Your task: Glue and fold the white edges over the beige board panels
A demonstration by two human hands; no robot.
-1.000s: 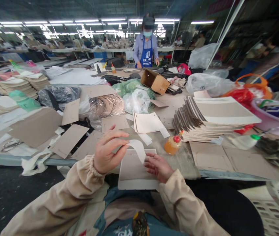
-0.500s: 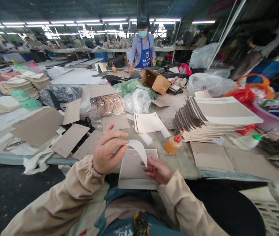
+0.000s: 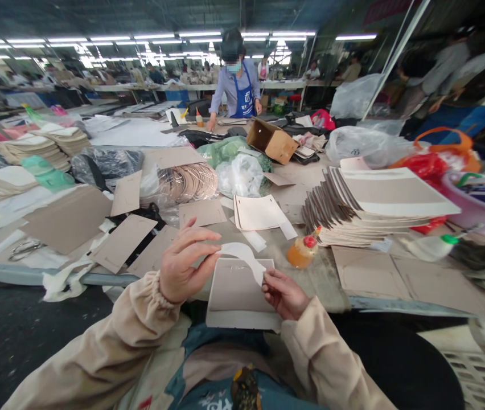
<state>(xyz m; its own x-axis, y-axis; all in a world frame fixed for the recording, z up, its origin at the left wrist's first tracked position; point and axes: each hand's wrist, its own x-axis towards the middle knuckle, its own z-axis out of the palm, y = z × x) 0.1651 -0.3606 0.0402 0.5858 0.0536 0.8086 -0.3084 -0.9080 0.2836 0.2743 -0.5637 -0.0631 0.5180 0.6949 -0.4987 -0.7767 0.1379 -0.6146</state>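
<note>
A curved white strip (image 3: pixel 242 254) stretches between my two hands, arched in the middle. My left hand (image 3: pixel 189 262) pinches its left end between thumb and fingertips. At the other end, my right hand (image 3: pixel 284 292) grips it with thumb and fingers closed. Below the strip lies a grey-beige panel with white borders (image 3: pixel 238 291), at the table's near edge and partly over my lap. A squat bottle of amber liquid with a red cap (image 3: pixel 302 252) stands right of the panel. Beyond the strip is a small stack of pale panels (image 3: pixel 259 212).
A fanned stack of panels (image 3: pixel 396 193) fills the right side. Loose grey panels (image 3: pixel 69 219) and scissors (image 3: pixel 24 249) lie left. Plastic-wrapped pieces (image 3: pixel 191 182), a cardboard box (image 3: pixel 273 140) and a green-capped bottle (image 3: pixel 432 246) are farther out. A co-worker in a blue apron (image 3: pixel 242 91) stands across the table.
My right hand has moved slightly right with its end of the strip, which is now flatter and more stretched out. The co-worker has leaned to the left.
</note>
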